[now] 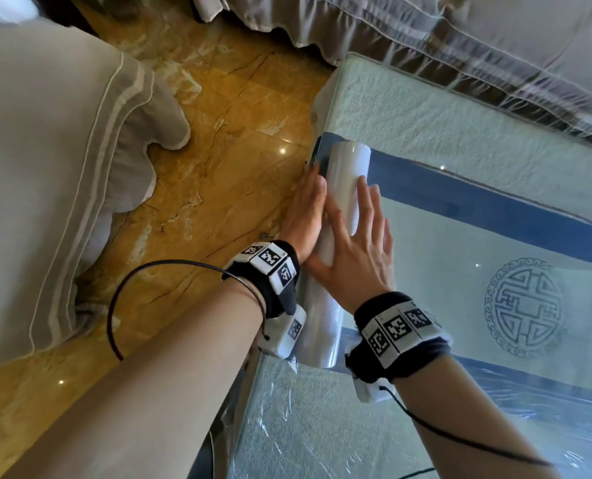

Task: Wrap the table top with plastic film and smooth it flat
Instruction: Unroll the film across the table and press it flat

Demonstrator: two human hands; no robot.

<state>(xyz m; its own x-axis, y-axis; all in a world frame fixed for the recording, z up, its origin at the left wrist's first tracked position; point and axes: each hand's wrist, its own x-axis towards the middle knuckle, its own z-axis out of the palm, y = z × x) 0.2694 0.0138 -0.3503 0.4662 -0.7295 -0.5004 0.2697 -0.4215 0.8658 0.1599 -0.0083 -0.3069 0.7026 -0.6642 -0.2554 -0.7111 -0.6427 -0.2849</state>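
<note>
White plastic film on a roll (339,216) lies along the left edge of the surface (460,140), which is covered with a pale cloth bearing blue bands and a round blue emblem (524,307). Both hands are spread open and flat. The left hand (303,216) presses against the left side of the roll at the surface's edge, fingers straight and pointing away. The right hand (355,250) lies on top of the roll, fingers splayed, gripping nothing. Wrinkled film (322,426) already covers the near part of the surface. Each wrist carries a black band with printed markers
</note>
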